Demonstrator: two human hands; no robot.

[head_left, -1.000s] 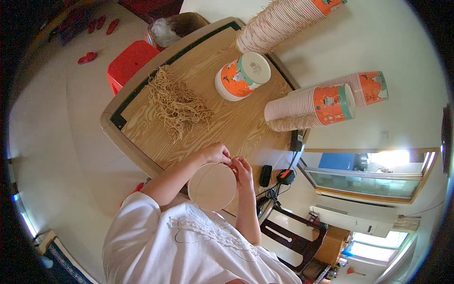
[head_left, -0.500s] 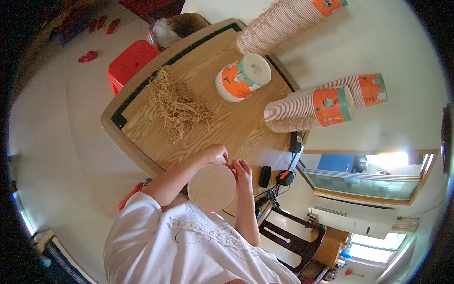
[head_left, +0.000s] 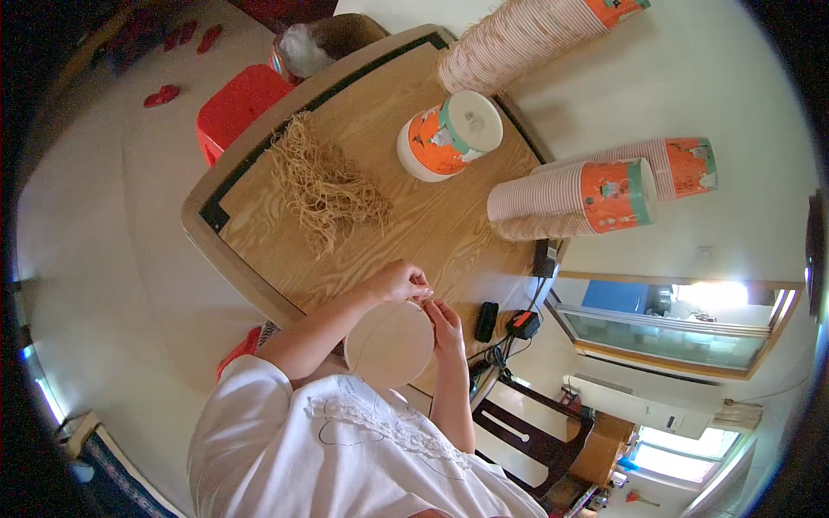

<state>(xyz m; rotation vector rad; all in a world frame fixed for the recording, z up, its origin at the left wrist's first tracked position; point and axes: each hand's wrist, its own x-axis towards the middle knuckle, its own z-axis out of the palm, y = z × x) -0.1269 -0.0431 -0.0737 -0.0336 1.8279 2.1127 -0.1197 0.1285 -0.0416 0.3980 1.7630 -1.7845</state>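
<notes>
Right hand [head_left: 445, 326] gripping pale tub [head_left: 389, 345] by table's [head_left: 440, 229] near edge; left hand [head_left: 402, 282] pinched narrow beside rim, contents unclear; tan string heap [head_left: 324, 186] along left edge.

Four cup stacks [head_left: 570, 200], one twine heap [head_left: 324, 186], one pale round piece [head_left: 390, 345], one red stool [head_left: 240, 105]

I noted pale floor [head_left: 138, 276] under a red stool [head_left: 242, 108] beside the wood-grain table [head_left: 414, 211], white wall [head_left: 734, 95] beyond, a dark chair [head_left: 544, 449], and bright light [head_left: 722, 295] that showed at a wood-framed glass partition [head_left: 673, 340] and a farther window [head_left: 678, 457].
</notes>
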